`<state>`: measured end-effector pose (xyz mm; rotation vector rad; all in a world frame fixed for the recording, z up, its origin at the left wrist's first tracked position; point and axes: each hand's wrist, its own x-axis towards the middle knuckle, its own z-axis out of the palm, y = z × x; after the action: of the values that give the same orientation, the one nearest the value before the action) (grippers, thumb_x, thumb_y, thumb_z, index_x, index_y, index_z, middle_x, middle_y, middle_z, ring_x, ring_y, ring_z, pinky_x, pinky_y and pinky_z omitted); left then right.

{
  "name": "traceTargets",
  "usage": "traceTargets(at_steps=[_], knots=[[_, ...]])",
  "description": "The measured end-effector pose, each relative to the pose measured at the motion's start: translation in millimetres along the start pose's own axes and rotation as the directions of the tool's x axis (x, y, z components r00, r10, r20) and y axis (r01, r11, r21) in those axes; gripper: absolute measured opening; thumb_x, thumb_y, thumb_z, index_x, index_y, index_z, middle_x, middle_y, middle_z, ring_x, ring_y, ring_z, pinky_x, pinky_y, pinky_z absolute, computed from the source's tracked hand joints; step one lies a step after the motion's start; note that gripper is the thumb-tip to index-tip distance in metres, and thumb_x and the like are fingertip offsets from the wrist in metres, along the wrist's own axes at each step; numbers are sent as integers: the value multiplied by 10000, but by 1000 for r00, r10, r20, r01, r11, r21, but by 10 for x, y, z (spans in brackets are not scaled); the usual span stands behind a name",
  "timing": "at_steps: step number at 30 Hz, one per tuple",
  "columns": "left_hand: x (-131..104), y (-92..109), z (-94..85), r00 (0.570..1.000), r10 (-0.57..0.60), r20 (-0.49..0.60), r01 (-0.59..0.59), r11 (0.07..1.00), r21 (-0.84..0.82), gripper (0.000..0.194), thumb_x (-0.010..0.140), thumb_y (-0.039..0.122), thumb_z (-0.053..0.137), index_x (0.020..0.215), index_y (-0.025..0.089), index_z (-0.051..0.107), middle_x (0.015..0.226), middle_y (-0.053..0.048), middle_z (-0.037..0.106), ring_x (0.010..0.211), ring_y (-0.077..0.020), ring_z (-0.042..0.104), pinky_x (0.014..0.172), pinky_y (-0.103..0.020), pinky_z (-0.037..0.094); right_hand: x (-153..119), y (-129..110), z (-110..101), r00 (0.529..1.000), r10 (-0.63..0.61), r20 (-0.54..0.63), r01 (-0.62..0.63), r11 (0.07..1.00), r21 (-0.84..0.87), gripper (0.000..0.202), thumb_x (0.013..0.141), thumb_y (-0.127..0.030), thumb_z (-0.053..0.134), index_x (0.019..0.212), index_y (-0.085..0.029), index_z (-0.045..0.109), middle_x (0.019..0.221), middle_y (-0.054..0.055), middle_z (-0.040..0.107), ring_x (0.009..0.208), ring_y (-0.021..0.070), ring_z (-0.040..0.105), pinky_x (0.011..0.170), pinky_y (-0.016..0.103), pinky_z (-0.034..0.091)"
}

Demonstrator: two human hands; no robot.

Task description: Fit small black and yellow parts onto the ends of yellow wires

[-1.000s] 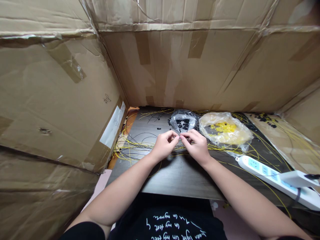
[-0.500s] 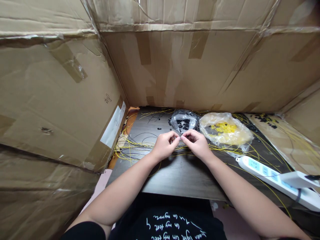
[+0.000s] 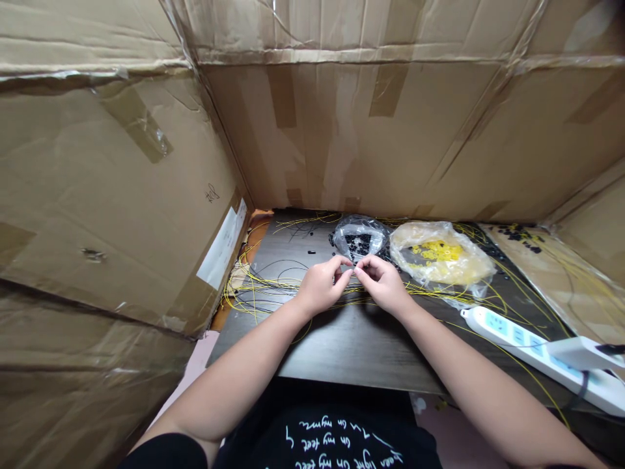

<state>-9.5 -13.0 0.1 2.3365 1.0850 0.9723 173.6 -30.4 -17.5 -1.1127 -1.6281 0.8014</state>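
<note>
My left hand (image 3: 323, 284) and my right hand (image 3: 383, 281) meet fingertip to fingertip above the dark table (image 3: 361, 352). Both are pinched closed; whatever lies between the fingertips is too small to make out. Beneath them, long yellow and black wires (image 3: 273, 286) run across the table from left to right. Just beyond my hands sits a clear plastic bag (image 3: 347, 228) of small black parts (image 3: 359, 243). To its right, another clear bag (image 3: 476, 264) holds small yellow parts (image 3: 437, 250).
A white power strip (image 3: 522, 339) with a plug in it lies at the right. Cardboard walls (image 3: 342, 150) stand behind and at the left. More black and yellow pieces (image 3: 522, 236) rest on cardboard at the back right. A few loose black bits are behind my left hand.
The fingertips of my left hand have shifted slightly, with a wider gap between its thumb and forefinger. Both hands stay in nearly the same place.
</note>
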Motion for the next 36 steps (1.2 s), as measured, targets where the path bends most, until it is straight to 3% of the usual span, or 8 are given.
traceTargets(at_steps=[6, 9, 13, 17, 21, 30, 36], knots=[[-11, -7, -10, 996, 94, 12, -95, 992, 80, 204, 959, 309, 483, 973, 198, 654, 775, -18, 681, 653, -128, 596, 645, -244, 421, 0, 20, 26, 1000, 15, 13, -15, 1000, 12, 236, 904, -420, 572, 861, -188, 567, 679, -7, 550, 538, 109, 484, 488, 239, 399], [-12, -20, -10, 994, 107, 6, -107, 985, 134, 193, 951, 304, 494, 960, 196, 653, 781, -27, 691, 655, -133, 609, 638, -246, 425, -3, 3, 11, 996, -84, -14, 82, 990, -113, 210, 918, -385, 556, 863, -184, 590, 769, 24, 587, 601, 120, 518, 542, 254, 435], [-13, -34, -16, 992, 129, 0, -126, 971, 202, 177, 944, 291, 500, 956, 197, 650, 823, -36, 710, 684, -143, 634, 637, -249, 431, -14, -48, -24, 969, -247, -14, 228, 911, -343, 152, 925, -317, 555, 952, -194, 639, 899, 50, 619, 622, 115, 522, 616, 280, 457], [-15, -41, -25, 989, 147, 10, -145, 955, 257, 175, 945, 283, 493, 963, 198, 644, 860, -43, 725, 726, -160, 661, 637, -256, 437, -23, -81, -42, 954, -300, 19, 278, 856, -436, 148, 940, -287, 540, 985, -206, 655, 927, 48, 633, 616, 111, 533, 631, 281, 459], [-13, -47, -26, 988, 153, 19, -151, 938, 311, 171, 947, 283, 489, 954, 200, 638, 863, -42, 731, 733, -170, 675, 619, -260, 431, -19, -81, -57, 941, -331, 75, 322, 801, -505, 155, 943, -268, 526, 985, -207, 661, 929, 61, 644, 756, 157, 597, 701, 291, 475], [-9, -65, -4, 982, 184, 53, -189, 895, 405, 199, 958, 283, 462, 954, 199, 643, 857, -57, 733, 714, -175, 672, 600, -268, 425, -46, -72, -39, 935, -335, 115, 324, 680, -657, 151, 941, -245, 503, 951, -199, 647, 919, 76, 650, 858, 198, 609, 778, 311, 468], [-12, -85, 24, 976, 218, 13, -202, 877, 436, 224, 953, 279, 465, 903, 189, 665, 808, -69, 728, 684, -170, 661, 588, -267, 413, -50, -81, 7, 942, -328, 67, 292, 706, -645, 129, 925, -236, 519, 923, -205, 644, 888, 66, 649, 827, 193, 601, 755, 306, 454]])
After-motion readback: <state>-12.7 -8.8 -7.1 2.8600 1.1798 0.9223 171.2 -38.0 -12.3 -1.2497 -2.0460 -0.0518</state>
